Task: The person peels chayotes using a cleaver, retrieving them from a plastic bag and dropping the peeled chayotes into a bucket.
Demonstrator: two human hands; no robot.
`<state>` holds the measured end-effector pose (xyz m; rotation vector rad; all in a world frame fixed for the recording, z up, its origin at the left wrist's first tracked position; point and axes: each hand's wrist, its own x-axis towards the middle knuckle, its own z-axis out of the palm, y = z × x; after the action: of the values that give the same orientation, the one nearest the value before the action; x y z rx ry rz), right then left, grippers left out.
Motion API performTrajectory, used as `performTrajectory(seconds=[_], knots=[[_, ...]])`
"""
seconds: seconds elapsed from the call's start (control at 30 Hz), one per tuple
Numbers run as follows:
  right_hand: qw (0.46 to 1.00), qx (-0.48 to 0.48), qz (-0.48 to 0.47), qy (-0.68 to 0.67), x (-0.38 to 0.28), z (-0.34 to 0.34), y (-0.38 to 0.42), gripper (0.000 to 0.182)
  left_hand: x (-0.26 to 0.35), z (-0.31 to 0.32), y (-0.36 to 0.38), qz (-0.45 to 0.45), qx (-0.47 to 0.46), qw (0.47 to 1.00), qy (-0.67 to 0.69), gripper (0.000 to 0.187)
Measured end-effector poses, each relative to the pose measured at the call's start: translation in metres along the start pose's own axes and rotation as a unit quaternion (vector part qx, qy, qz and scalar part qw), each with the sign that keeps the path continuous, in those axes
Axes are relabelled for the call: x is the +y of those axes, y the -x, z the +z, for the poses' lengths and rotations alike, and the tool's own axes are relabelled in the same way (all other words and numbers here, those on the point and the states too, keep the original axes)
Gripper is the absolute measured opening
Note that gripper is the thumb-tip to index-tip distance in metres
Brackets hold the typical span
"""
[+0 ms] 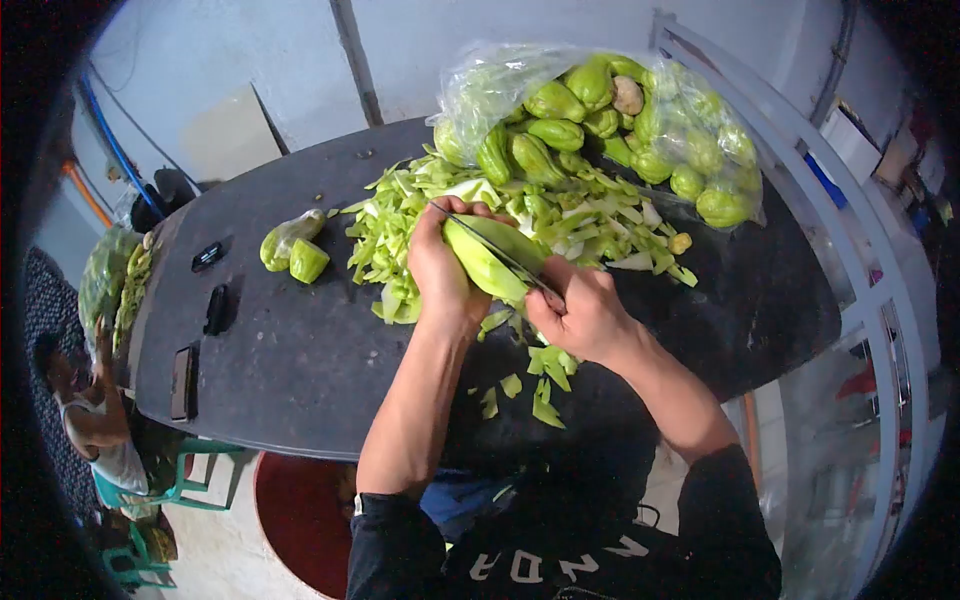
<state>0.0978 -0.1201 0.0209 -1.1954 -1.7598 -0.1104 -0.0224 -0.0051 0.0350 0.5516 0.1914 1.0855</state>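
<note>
My left hand point(446, 265) is wrapped round a pale green chayote point(483, 268), holding it tilted above the table. Closed on the handle of a knife point(505, 256), my right hand point(585, 308) keeps the blade lying along the chayote's surface. Part of the handle is hidden by my fingers. Beneath and beyond both hands spreads a heap of green peelings point(390, 235). Several loose scraps point(545, 385) lie nearer to me on the dark table point(300, 350).
Whole chayotes point(555, 135) fill a torn clear plastic bag point(470, 85) at the back. Two green pieces point(308, 262), a phone-like object point(183, 383) and small dark items sit to the left. A red tub point(290, 520) stands below the table. Another person point(95, 420) sits far left; a metal railing point(870, 290) is right.
</note>
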Motion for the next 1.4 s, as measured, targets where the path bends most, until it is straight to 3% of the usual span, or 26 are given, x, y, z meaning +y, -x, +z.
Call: performTrajectory(seconds=[0.03,0.1,0.17,0.23,0.33,0.43,0.47,0.6,0.7,0.87,0.97,1.07,1.23,1.4], knots=[[1.0,0.002,-0.005,0.001,0.002,-0.002,-0.003,0.016,0.0,-0.003,-0.006,0.004,-0.004,1.0,0.0,0.019],[0.994,0.027,0.093,-0.041,0.004,-0.004,0.001,0.021,0.001,-0.011,-0.011,0.061,0.058,0.987,-0.139,0.027],[0.987,0.027,0.133,-0.085,0.01,-0.012,-0.002,0.023,0.013,-0.021,-0.016,0.012,-0.012,0.983,-0.184,0.032],[0.941,-0.007,0.242,-0.237,0.008,-0.019,-0.002,0.022,0.035,-0.023,-0.011,-0.021,-0.232,0.939,-0.252,0.03],[0.896,-0.063,0.319,-0.303,0.003,-0.03,-0.008,0.023,0.03,-0.006,0.007,-0.065,-0.2,0.942,-0.262,0.03],[0.887,-0.053,0.322,-0.326,0.002,-0.029,-0.01,0.018,0.024,-0.005,0.006,-0.08,-0.203,0.939,-0.266,0.037],[0.89,-0.046,0.317,-0.324,0.008,-0.025,-0.006,0.02,0.012,-0.016,0.006,-0.043,-0.117,0.96,-0.25,0.04],[0.891,-0.044,0.333,-0.304,0.01,-0.021,-0.005,0.025,0.002,-0.005,0.01,-0.03,-0.173,0.963,-0.203,0.039],[0.886,-0.027,0.333,-0.322,0.011,-0.016,-0.004,0.026,-0.011,-0.004,0.013,-0.026,-0.134,0.978,-0.155,0.039],[0.879,-0.018,0.336,-0.338,0.011,-0.01,-0.004,0.027,-0.017,-0.007,0.011,-0.022,-0.146,0.975,-0.167,0.044],[0.877,-0.044,0.347,-0.33,0.014,-0.015,-0.005,0.027,-0.001,-0.004,0.01,-0.081,-0.143,0.945,-0.284,0.047],[0.872,-0.063,0.354,-0.332,0.005,-0.019,-0.009,0.028,0.003,-0.011,0.008,-0.07,-0.178,0.928,-0.319,0.046],[0.856,-0.046,0.345,-0.381,0.011,-0.007,-0.003,0.03,-0.012,-0.015,0.01,-0.058,-0.173,0.959,-0.215,0.047],[0.851,-0.052,0.371,-0.368,0.002,-0.006,-0.005,0.028,-0.022,-0.015,0.014,-0.037,-0.123,0.968,-0.215,0.051]])
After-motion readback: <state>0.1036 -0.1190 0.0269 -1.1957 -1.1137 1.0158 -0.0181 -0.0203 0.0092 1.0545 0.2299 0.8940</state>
